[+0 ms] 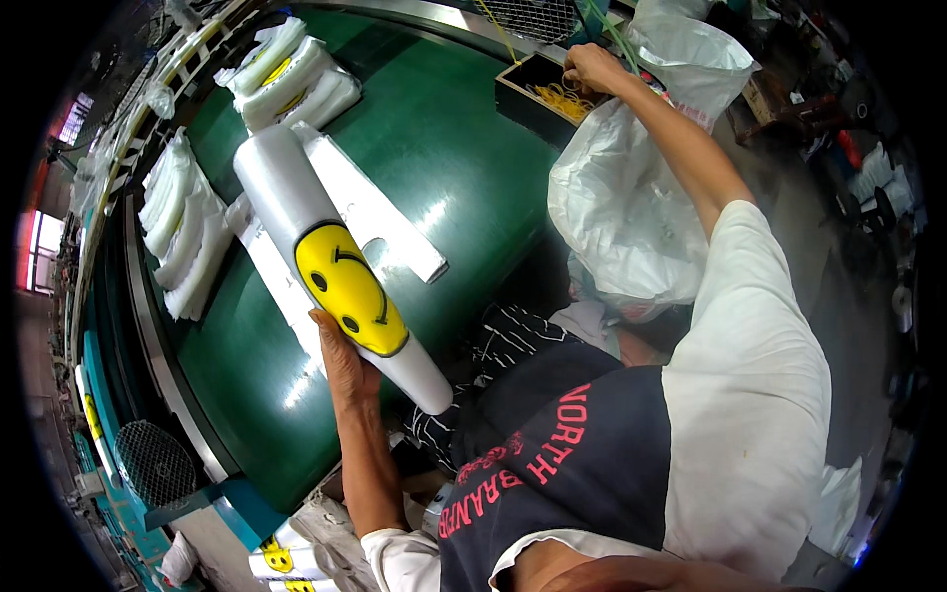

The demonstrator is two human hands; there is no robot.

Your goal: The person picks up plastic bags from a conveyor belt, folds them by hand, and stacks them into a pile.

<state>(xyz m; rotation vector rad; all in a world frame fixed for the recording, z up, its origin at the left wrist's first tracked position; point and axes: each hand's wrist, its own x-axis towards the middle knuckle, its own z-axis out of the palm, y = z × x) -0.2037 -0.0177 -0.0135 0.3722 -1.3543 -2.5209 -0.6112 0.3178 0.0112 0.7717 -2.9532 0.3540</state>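
Note:
My left hand (347, 373) is wrapped round the lower part of a long, folded bundle of white plastic bags (271, 178), printed with a yellow smiley face. The bundle is held at a slant over the green table. Beneath it lies a flat stack of white plastic bags (380, 212), partly covered by the bundle. At the far right my right hand (595, 71) reaches over a dark open box (523, 107) with yellow rubber bands (564, 101) inside. Its fingers are bent and drawn together; whatever is between the fingertips is hidden.
Folded bundles of white bags (291, 84) lie at the table's far edge, and more bundles (182, 232) on its left side. A large translucent plastic sack (626, 207) hangs by the box. Smiley-printed bundles (286, 560) sit low at the left, near a fan guard (155, 464).

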